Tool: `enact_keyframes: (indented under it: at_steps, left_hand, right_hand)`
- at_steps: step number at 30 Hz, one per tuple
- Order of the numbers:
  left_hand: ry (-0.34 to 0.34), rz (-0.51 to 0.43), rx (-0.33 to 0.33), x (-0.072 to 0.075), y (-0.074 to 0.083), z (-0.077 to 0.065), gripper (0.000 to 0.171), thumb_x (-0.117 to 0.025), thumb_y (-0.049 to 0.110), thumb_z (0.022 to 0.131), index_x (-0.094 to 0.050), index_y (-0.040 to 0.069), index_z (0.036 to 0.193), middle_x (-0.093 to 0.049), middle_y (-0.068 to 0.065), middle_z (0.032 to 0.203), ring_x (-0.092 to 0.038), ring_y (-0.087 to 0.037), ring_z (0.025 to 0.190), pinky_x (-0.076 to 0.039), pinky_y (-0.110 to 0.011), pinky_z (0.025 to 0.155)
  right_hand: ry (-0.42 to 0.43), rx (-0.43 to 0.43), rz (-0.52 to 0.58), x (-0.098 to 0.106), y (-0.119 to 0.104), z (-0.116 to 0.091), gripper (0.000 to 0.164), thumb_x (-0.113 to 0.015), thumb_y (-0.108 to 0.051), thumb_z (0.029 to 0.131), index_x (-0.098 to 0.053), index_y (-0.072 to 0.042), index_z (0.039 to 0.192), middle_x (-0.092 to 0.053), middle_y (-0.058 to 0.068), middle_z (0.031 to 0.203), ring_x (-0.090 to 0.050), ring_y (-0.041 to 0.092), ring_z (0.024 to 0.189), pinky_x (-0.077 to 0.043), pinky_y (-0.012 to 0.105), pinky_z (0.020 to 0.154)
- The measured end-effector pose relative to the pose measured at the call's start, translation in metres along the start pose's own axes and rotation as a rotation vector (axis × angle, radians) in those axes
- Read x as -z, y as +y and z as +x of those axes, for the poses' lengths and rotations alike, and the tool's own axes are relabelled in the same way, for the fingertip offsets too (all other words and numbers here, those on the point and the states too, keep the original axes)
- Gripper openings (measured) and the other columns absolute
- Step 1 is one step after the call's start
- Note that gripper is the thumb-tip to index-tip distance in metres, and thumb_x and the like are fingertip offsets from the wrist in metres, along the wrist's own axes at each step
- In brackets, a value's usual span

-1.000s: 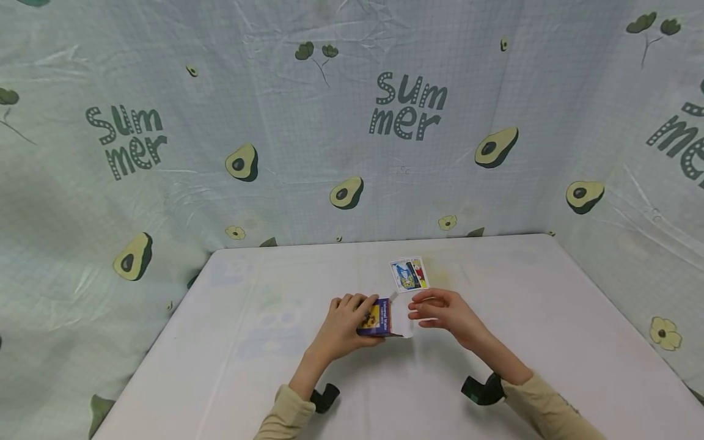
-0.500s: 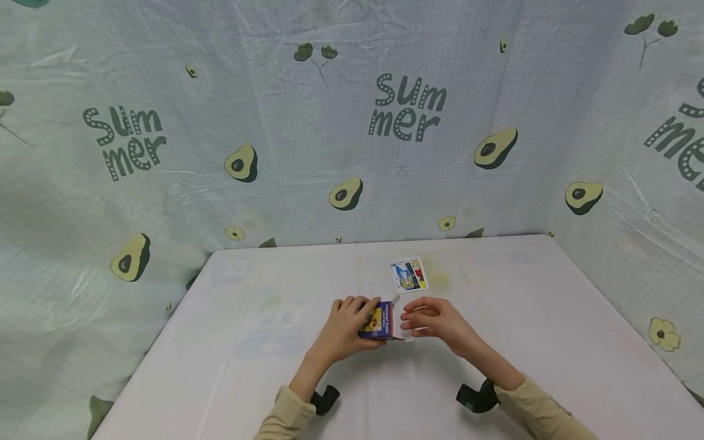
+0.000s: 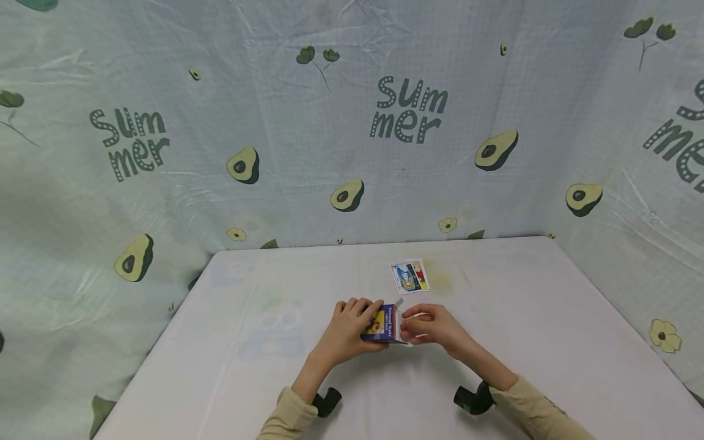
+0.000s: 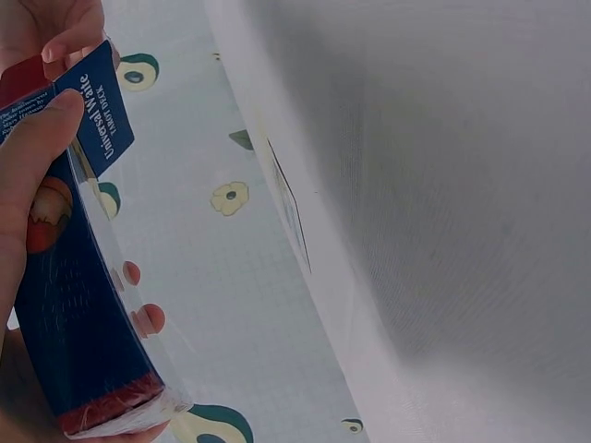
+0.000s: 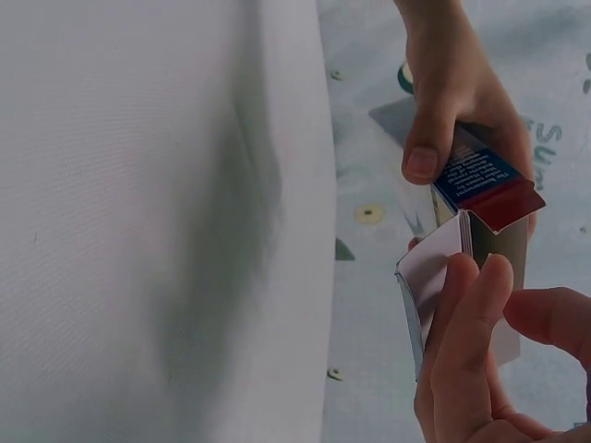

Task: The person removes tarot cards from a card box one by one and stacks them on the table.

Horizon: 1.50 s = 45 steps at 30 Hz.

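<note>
My left hand grips a blue and yellow tarot deck box, its open end turned to the right. In the left wrist view the thumb lies across the box near an open flap lettered "Universal Waite Tarot Deck", and clear wrap clings to the box's other end. My right hand is at the open end. In the right wrist view its fingertips reach the opening, beside a pale layered edge, with the thumb apart from them. A red flap stands out from the box.
A colourful illustrated card lies on the white-covered table beyond the hands. Behind the table hangs a curtain printed with avocados and "summer". Dark devices are worn at both wrists.
My right hand has moved left and slightly nearer to me, up to the box's open end. The left hand and box have shifted only slightly. The card lies where it was.
</note>
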State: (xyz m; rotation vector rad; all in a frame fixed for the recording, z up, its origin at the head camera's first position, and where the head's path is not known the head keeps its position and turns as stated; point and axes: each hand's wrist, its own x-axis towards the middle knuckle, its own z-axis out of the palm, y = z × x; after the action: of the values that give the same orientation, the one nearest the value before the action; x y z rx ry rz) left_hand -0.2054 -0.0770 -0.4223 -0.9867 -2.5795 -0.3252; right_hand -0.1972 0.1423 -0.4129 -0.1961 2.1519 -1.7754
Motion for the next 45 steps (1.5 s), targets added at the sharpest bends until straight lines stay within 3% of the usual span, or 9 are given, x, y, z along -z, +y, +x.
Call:
enact_keyframes:
  at_steps: [17,45]
  left_hand:
    - [-0.006,-0.005,0.006,0.000,0.003,0.000,0.076,-0.070,0.054,0.066,-0.045,0.018,0.129,-0.054,0.000,0.109,-0.050,-0.016,0.098,-0.037,-0.037,0.084]
    - [0.015,0.002,-0.004,0.000,0.001,0.000,0.075,-0.070,0.054,0.066,-0.046,0.020,0.128,-0.054,0.001,0.108,-0.050,-0.015,0.098,-0.037,-0.036,0.083]
  right_hand:
    - [0.022,-0.024,-0.039,-0.008,0.005,0.009,0.038,-0.062,-0.027,0.083,-0.053,0.005,0.102,-0.066,0.001,0.073,-0.062,0.009,0.065,-0.052,0.026,0.060]
    - [0.063,-0.092,-0.050,-0.015,0.005,0.018,0.025,-0.061,-0.017,0.082,-0.050,0.000,0.096,-0.062,-0.002,0.067,-0.057,0.008,0.058,-0.049,0.022,0.055]
